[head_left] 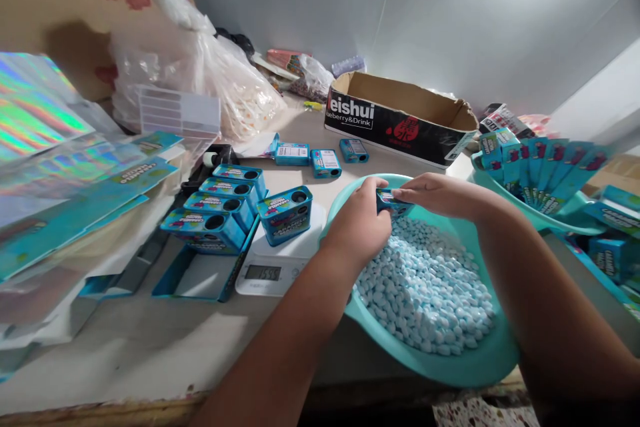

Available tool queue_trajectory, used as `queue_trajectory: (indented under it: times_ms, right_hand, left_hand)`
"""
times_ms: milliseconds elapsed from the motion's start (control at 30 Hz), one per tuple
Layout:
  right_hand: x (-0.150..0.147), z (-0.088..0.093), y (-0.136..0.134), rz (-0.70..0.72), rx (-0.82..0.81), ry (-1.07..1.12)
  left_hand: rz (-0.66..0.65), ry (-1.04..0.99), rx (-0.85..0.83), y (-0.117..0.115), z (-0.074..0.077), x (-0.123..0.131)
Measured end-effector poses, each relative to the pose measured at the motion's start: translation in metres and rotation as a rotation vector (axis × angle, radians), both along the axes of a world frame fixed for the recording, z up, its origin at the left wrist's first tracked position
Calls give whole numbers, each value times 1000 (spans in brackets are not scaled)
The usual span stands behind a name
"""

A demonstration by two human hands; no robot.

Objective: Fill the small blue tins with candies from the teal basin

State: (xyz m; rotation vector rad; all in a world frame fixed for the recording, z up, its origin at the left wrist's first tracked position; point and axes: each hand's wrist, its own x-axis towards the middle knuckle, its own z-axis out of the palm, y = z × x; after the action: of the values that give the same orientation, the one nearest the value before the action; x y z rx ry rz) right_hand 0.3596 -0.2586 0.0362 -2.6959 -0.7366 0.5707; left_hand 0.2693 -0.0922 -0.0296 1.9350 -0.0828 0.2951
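My left hand [361,223] is wrapped round a small blue candy box [393,200] above the far side of a turquoise basin [440,373]. From the other side my right hand [430,195] grips the same box, thumb at its top edge, fingers partly hidden. Below them, pale blue and white candies [430,293] fill much of the basin. Left of the basin, another blue box with a round dark opening [286,215] stands on a white kitchen scale [263,283] with a lit display. Several similar boxes [215,220] stand in a row in a blue tray [197,277].
Three more boxes [326,163] lie behind the scale. A black carton [400,123] stands at the back. Flat printed sheets [100,213] and a plastic bag [200,73] crowd the left. On the right, another turquoise basin [530,210] holds flat blue cartons [555,167].
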Motion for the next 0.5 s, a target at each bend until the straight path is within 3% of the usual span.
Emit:
queue_trajectory:
  times_ms: [500]
  right_hand:
    - [4,-5,-3,36,47,-158]
  left_hand:
    - [-2,44,11,0,3,-3]
